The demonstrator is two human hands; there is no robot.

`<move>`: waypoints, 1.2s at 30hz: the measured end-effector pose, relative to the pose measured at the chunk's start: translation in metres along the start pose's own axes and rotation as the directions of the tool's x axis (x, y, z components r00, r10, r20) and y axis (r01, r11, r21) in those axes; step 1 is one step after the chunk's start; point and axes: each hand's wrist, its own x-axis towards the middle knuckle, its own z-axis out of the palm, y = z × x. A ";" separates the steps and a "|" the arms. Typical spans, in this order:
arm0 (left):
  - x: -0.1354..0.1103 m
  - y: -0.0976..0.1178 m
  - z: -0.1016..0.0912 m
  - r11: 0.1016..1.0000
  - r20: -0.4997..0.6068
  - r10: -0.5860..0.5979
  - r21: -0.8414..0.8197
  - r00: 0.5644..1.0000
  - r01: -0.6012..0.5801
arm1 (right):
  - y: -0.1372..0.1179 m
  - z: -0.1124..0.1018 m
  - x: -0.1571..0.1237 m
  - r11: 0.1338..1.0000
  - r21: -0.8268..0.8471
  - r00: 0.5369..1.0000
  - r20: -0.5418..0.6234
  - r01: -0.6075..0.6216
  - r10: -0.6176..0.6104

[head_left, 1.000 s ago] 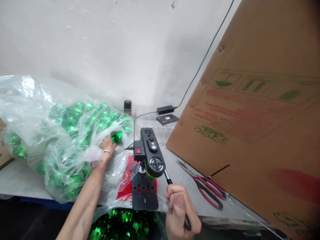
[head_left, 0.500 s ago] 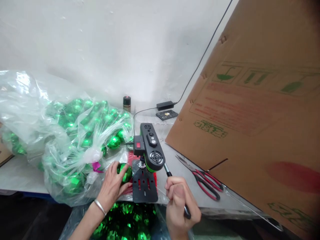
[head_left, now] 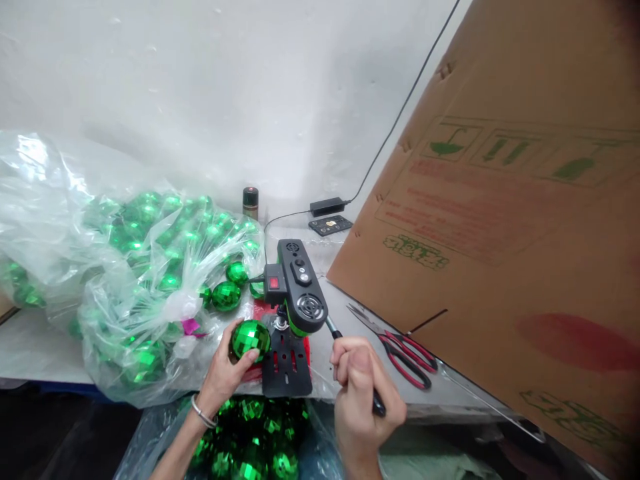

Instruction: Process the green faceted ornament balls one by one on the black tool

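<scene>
My left hand (head_left: 223, 369) grips a shiny green faceted ball (head_left: 249, 337) and holds it against the left side of a small black press machine (head_left: 295, 293) that stands on a slotted black base plate (head_left: 287, 361). My right hand (head_left: 364, 393) is closed round the machine's black lever handle (head_left: 345, 348), low at the table's front edge. A silver bracelet sits on my left wrist. Two more green balls (head_left: 226, 295) lie loose just behind, at the mouth of the clear plastic bag (head_left: 125, 267).
The clear bag full of green balls fills the table's left. A second bag of green balls (head_left: 250, 447) hangs below the front edge. Red-handled scissors (head_left: 400, 347) lie right of the machine. A large cardboard box (head_left: 500, 227) leans on the right. A small can (head_left: 250, 201), a power adapter (head_left: 327, 205) and its cable stand by the wall.
My left hand came out of the clear bag with a green ball and brought it to the machine's left side. My right hand stayed on the lever.
</scene>
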 end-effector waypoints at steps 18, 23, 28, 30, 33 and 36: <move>-0.023 -0.001 0.056 0.950 0.035 0.252 0.179 0.967 -0.254 | -0.005 -0.007 0.004 1.000 -0.014 0.997 0.072 0.010 -0.009; -0.024 0.003 0.056 0.903 0.087 0.357 0.221 0.930 -0.368 | -0.003 -0.008 0.002 1.000 -0.005 0.998 0.070 0.003 -0.003; -0.024 -0.001 0.053 0.905 0.144 0.362 0.182 0.921 -0.384 | -0.004 -0.009 0.001 1.000 -0.008 0.997 0.072 -0.001 0.002; -0.023 -0.004 0.049 0.929 0.149 0.310 0.162 0.939 -0.332 | -0.004 -0.009 0.001 1.000 -0.014 0.997 0.073 -0.001 0.002; -0.022 -0.008 0.045 0.955 0.134 0.228 0.160 0.964 -0.248 | -0.005 -0.008 0.001 1.000 -0.016 0.997 0.076 0.004 -0.003; -0.020 -0.005 0.046 0.949 0.137 0.246 0.168 0.960 -0.267 | -0.004 -0.007 0.001 1.000 -0.019 0.997 0.071 0.007 -0.005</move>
